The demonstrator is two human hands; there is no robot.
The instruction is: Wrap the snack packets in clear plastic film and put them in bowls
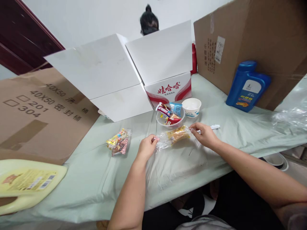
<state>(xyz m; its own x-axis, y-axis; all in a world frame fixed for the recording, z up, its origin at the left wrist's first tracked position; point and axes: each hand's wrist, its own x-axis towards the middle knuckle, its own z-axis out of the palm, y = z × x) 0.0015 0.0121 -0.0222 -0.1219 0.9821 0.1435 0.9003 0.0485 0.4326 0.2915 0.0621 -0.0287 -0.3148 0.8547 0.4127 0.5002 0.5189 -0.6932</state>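
Observation:
A yellow-wrapped snack [178,134] in a clear plastic wrapper [163,142] is stretched between my hands, just above the table. My left hand [145,148] pinches the wrapper's crinkled left end. At the opposite end, the fingers of my right hand [205,134] are closed on the wrapper's right tip. Directly behind the snack stands a clear plastic bowl [159,123] with several packaged snacks [171,113]. To its right is a white paper bowl [193,112]. Left of my left hand, a clear bag of small snack packs [119,142] lies on the cloth.
White carton flaps [105,73] and a printed white box [168,88] rise behind. Brown cartons [40,111] flank both sides. A blue bottle [249,88] stands right; a pale yellow jug [28,183] lies left. A small white object [215,126] sits beyond my right hand. A person's head [149,22] shows behind.

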